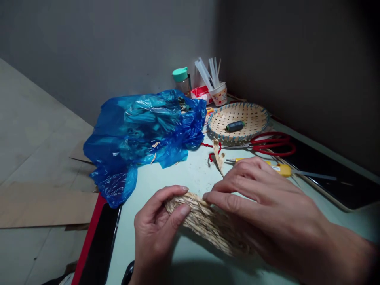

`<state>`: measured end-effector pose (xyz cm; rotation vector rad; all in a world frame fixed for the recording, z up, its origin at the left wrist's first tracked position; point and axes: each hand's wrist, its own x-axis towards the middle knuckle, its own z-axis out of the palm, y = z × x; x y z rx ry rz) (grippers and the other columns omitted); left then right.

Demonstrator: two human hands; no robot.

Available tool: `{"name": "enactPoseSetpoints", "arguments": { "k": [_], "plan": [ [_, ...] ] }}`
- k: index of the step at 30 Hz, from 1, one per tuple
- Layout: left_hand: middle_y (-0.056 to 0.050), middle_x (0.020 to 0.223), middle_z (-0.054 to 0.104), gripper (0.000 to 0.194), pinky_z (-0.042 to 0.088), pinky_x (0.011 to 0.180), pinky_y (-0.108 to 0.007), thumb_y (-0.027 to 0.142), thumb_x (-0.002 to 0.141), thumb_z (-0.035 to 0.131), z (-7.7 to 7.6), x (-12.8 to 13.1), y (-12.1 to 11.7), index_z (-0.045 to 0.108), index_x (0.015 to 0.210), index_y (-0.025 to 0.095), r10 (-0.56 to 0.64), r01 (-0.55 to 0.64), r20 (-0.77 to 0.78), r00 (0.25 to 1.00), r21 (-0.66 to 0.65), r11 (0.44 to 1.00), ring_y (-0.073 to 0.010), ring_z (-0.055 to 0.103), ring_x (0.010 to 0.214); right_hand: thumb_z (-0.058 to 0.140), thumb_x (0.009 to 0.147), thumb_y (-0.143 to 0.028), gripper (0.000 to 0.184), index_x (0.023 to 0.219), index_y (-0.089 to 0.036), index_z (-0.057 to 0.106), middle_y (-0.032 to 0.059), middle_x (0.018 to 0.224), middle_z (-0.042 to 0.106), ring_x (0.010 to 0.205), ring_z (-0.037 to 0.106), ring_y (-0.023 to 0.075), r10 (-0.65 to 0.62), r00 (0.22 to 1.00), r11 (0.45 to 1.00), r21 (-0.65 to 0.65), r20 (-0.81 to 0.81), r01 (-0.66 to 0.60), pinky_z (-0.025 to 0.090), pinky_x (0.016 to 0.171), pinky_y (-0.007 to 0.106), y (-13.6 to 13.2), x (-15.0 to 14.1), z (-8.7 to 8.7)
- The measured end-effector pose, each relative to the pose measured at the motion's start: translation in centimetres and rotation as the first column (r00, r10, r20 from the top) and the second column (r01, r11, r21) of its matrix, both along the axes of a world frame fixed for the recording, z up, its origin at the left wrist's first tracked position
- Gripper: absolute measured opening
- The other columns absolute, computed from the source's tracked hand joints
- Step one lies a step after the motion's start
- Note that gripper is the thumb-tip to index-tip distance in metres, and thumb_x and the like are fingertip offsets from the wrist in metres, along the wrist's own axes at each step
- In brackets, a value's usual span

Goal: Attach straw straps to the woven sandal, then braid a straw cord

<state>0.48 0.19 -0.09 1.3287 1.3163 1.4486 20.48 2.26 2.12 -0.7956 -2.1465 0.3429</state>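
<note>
A piece of coiled, braided straw-like work (204,221) is held above the pale tabletop. My left hand (160,225) grips its left end, thumb on the near side and fingers over the top edge. My right hand (261,206) is closed at its upper edge, with thumb and fingers pinched together there. A loose strip of the dry fibre (219,156) sticks up beyond the right fingers. The right side of the braided piece is partly covered by my right hand. What lies inside the right fingers is mostly hidden.
A blue plastic bag (148,126) spreads over the back left. Behind stand a teal-lidded jar (181,77) and a cup of glue sticks (219,95). A woven basket (228,114) holds a dark thread spool (235,126). Red-handled scissors (274,143) and a yellow-handled tool (282,169) lie right.
</note>
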Motion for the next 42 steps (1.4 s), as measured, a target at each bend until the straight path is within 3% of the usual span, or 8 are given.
{"name": "enactPoseSetpoints", "arguments": {
  "k": [4,8,16,20,32,37,42],
  "plan": [
    [0.001,0.083,0.076,0.02,0.056,0.061,-0.014,0.014,0.075,0.075,0.0,0.0,0.0,0.078,0.088,0.029,-0.037,0.037,-0.023,0.999,-0.01,0.999,-0.0124,0.071,0.069,0.056,0.093,-0.019,0.012,0.097,-0.018,0.067,0.0024,0.087,0.066,0.081,0.053,0.0188,-0.006,1.0,0.999,-0.049,0.018,0.006,0.037,0.078,0.038,0.1,0.0,0.3],
    [0.0,0.082,0.076,0.02,0.057,0.061,-0.016,0.014,0.071,0.078,0.0,0.2,-0.1,0.078,0.085,0.028,-0.013,0.013,-0.027,1.0,-0.015,1.0,-0.0138,0.071,0.069,0.051,0.097,-0.019,0.019,0.09,-0.018,0.068,0.0027,0.078,0.064,0.075,0.052,0.0182,0.007,1.0,0.998,-0.066,0.009,-0.006,0.037,0.075,0.036,0.3,-0.3,0.0],
    [0.001,0.078,0.074,0.012,0.055,0.058,-0.019,0.021,0.068,0.081,0.3,1.6,-0.7,0.078,0.077,0.028,0.127,-0.128,-0.01,0.992,-0.067,0.99,-0.0149,0.068,0.066,0.058,0.09,-0.008,0.012,0.085,-0.017,0.065,0.0006,0.079,0.065,0.075,0.055,0.0138,0.005,0.974,0.962,-0.263,-0.226,-0.066,0.04,0.075,0.029,0.1,-0.5,-0.4],
    [0.0,0.077,0.074,0.011,0.055,0.058,-0.021,0.023,0.067,0.081,0.2,1.9,-0.8,0.078,0.076,0.028,0.144,-0.146,-0.035,0.989,-0.065,0.987,-0.0153,0.067,0.066,0.06,0.088,-0.007,0.015,0.08,-0.019,0.064,-0.0015,0.076,0.064,0.074,0.057,0.0128,-0.044,0.958,0.944,-0.326,-0.283,-0.053,0.04,0.071,0.026,-0.2,-0.6,-0.6],
    [0.001,0.078,0.077,0.017,0.056,0.056,-0.014,0.017,0.068,0.08,-0.3,0.7,-0.3,0.079,0.081,0.029,0.043,-0.05,-0.137,0.99,-0.052,0.997,-0.0135,0.071,0.063,0.056,0.091,-0.011,0.019,0.079,-0.014,0.071,0.0018,0.067,0.062,0.07,0.049,0.0153,-0.029,0.987,0.98,-0.199,-0.156,-0.003,0.037,0.073,0.032,-0.2,-0.6,-0.9],
    [0.0,0.075,0.077,0.014,0.056,0.052,-0.016,0.021,0.068,0.081,-0.4,0.5,-0.3,0.079,0.081,0.027,0.061,-0.072,-0.144,0.988,-0.07,0.995,-0.0142,0.07,0.059,0.05,0.092,-0.008,0.023,0.082,-0.014,0.07,0.0026,0.067,0.062,0.069,0.049,0.0166,-0.007,0.993,0.995,-0.101,-0.121,-0.006,0.036,0.074,0.034,-0.3,-0.7,-1.1],
    [-0.001,0.071,0.076,0.014,0.055,0.049,-0.018,0.024,0.068,0.081,-0.7,0.5,-0.1,0.079,0.082,0.025,0.078,-0.093,-0.137,0.988,-0.104,0.99,-0.0144,0.068,0.055,0.046,0.093,-0.006,0.025,0.082,-0.014,0.066,0.0031,0.069,0.062,0.07,0.049,0.0168,0.005,0.993,0.996,-0.09,-0.119,-0.016,0.035,0.072,0.035,-0.6,-0.6,-1.6]
  ]
}}
